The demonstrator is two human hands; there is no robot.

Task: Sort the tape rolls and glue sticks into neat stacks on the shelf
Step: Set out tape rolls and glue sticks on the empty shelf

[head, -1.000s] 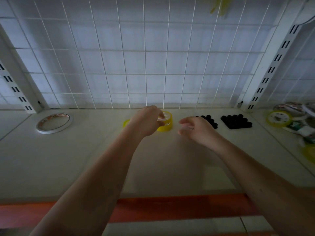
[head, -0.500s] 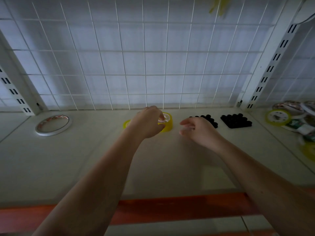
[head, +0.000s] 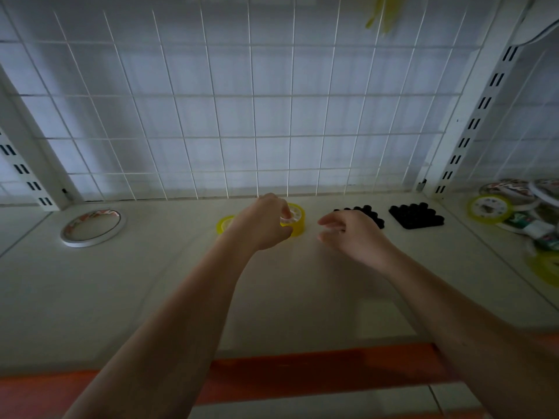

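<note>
Little has moved since half a second ago: the left hand (head: 262, 222) stays curled over the stack of yellow tape rolls (head: 295, 219), and the right hand (head: 353, 234) still hovers just to the right of it. The left hand's fingers and thumb wrap the top of the stack, which stands near the back of the pale shelf (head: 151, 282), by the white wire grid panel (head: 272, 110). Another yellow tape roll (head: 224, 224) lies flat behind the left wrist. The right hand holds nothing, its fingers loosely bent and spread above the shelf. Behind it sit two clusters of black-capped glue sticks (head: 416, 215), standing upright. A flat white tape ring (head: 92, 227) lies far left, and a jumble of mixed tape rolls (head: 511, 207) far right.
</note>
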